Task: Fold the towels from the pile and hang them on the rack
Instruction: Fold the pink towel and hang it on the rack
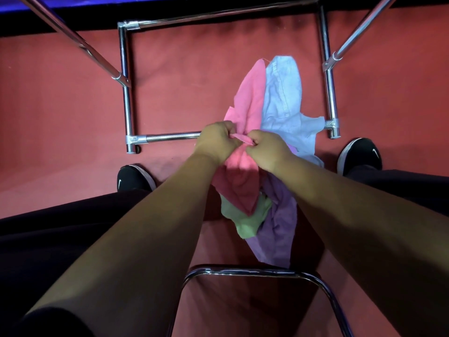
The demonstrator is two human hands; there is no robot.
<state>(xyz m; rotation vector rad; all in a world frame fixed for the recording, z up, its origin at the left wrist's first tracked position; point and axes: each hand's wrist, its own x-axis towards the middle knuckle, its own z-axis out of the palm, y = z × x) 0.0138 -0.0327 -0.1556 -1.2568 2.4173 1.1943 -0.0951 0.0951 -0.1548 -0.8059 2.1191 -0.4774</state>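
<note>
1. Left hand [216, 142] has its fingers curled and pinches the top edge of the pink towel [247, 100], centre of the scene.
2. Right hand [267, 149] also has curled fingers, pinching the same pink edge just right of the left hand; the two hands nearly touch.
3. The pink towel runs from the far side of the hands, under them, and down to the near side. Its lower part lies over the pile.
4. Light blue towel [284, 93] lies on the floor touching the right side of the pink one, far-right of the hands.
5. Purple towel [279, 220] is near-right of the hands, crumpled and partly under the pink and blue.
6. Green towel [245, 220] sits under the pink towel's near end, against the left of the purple one.
7. Rack [126, 93]: chrome tube base on the red floor [60, 105], with side bars left and right of the pile and slanted tubes rising at both far corners. The pile overlaps its near bar. No towels hang on the parts that show.
8. Black shoes: left shoe [132, 177] near the rack's near-left corner, right shoe [359, 152] near its near-right corner.
9. Curved chrome tube [255, 271] lies near, between the forearms, touching the purple towel's near tip.
</note>
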